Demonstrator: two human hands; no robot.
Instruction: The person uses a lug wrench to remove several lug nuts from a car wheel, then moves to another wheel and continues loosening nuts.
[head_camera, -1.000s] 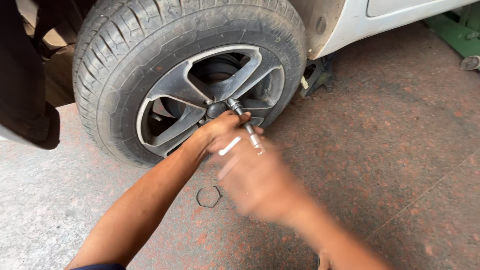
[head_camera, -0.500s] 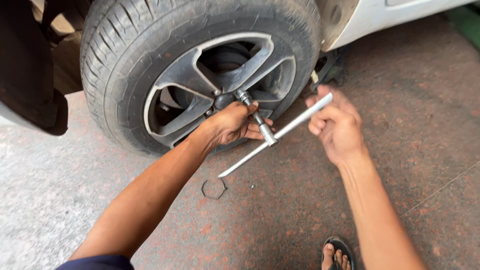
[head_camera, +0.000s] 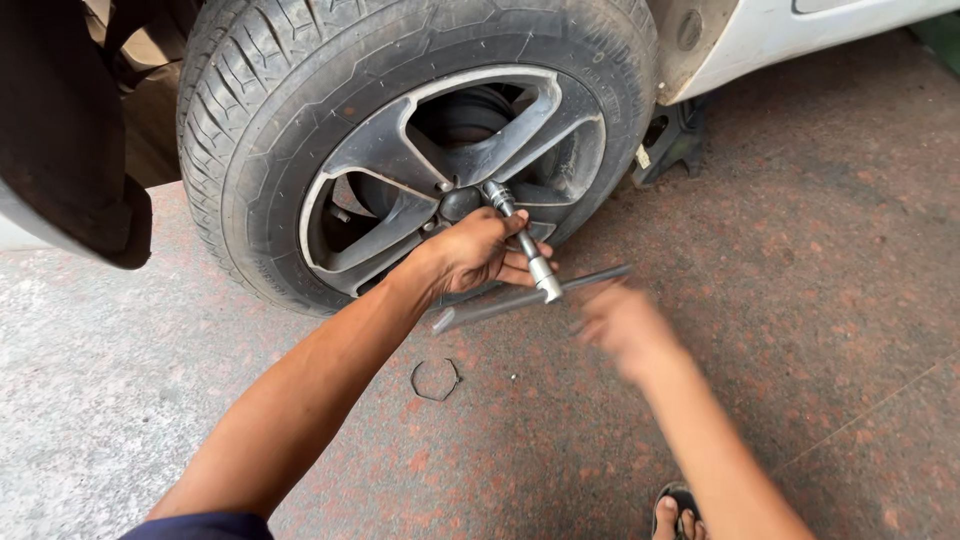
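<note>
1. Left hand wraps closed around the shaft of the T-handle wrench, whose socket end sits at the hub of the wheel.
2. Right hand is a blur just beside the wrench's crossbar; I cannot tell whether it grips the bar.
3. A small hexagonal ring lies on the speckled floor below the left forearm.
4. A sandalled foot shows at the bottom edge.

Bare forearms, dark-blue sleeve, sandal
</note>
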